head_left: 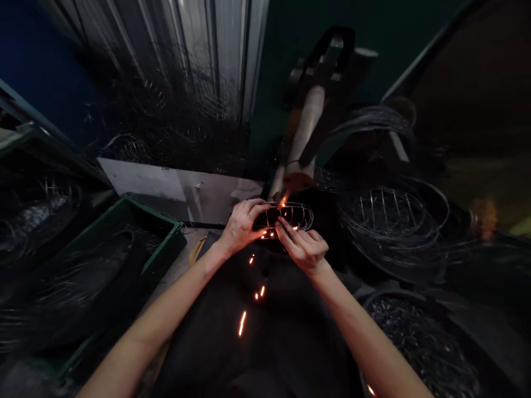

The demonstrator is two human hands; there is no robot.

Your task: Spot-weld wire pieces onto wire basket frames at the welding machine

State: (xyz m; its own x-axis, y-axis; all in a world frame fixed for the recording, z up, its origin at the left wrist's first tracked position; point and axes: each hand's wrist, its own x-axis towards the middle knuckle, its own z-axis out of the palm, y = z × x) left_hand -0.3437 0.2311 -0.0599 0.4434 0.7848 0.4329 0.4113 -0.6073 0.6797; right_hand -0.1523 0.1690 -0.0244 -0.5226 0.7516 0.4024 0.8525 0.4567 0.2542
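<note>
A round wire frame (306, 216) is held between my two hands, below the end of a thick metal arm of a machine (305, 132). My left hand (244, 225) grips the frame's left side, fingers on top and thumb beneath. With its fingers pinched together, my right hand (302, 243) is at the frame's near edge; whether a small part sits in the pinch is too small to tell. A bright orange glow shows where the frame meets the machine's tip, and sparks fall over the dark apron (265, 331).
Left of me stands a green crate (160, 213) with wire pieces. Behind it is a pale panel (174, 190) with tangled wire beyond. On the right are stacked wire frames (381, 221) and a tub of small metal pieces (418, 337).
</note>
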